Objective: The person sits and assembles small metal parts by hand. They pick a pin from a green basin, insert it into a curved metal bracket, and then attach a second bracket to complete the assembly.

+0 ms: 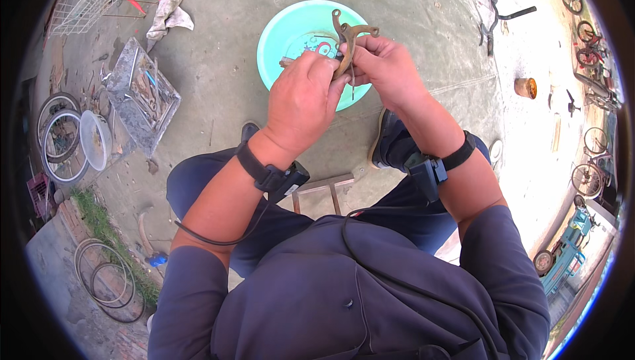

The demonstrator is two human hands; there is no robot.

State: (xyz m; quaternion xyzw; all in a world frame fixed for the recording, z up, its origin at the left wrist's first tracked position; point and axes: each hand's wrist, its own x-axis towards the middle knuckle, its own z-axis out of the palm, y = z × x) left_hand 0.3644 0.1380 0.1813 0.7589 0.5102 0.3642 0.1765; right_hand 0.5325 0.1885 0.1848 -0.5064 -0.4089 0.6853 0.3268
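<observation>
1. A brown, rusty, fork-shaped metal bracket is held up by both hands above a round, light-green plastic basin, toward the basin's near right edge; its two prongs are pointed away from the body.
2. The bracket's lower end is gripped by the left hand, whose thumb and fingers are pressed together around it; the back of the hand is turned up.
3. The bracket's stem is met from the right by the right hand; its fingers are bent and brought together there, but exactly what is pinched between them cannot be told.
4. A thin, dark, straight rod is seen hanging below the right fingertips, over the basin's near edge.
5. Small parts, among them a red ring-shaped piece, are contained in the basin, partly hidden by the hands.
6. The basin is supported by a grey concrete floor.
7. Left of the basin, a grey, rectangular metal tray is filled with tools and scraps; a crumpled, pale, stained cloth is placed beyond its far corner.
8. Right of the basin, a black, bent metal handlebar and a rusty brown can are set apart on the floor.
</observation>
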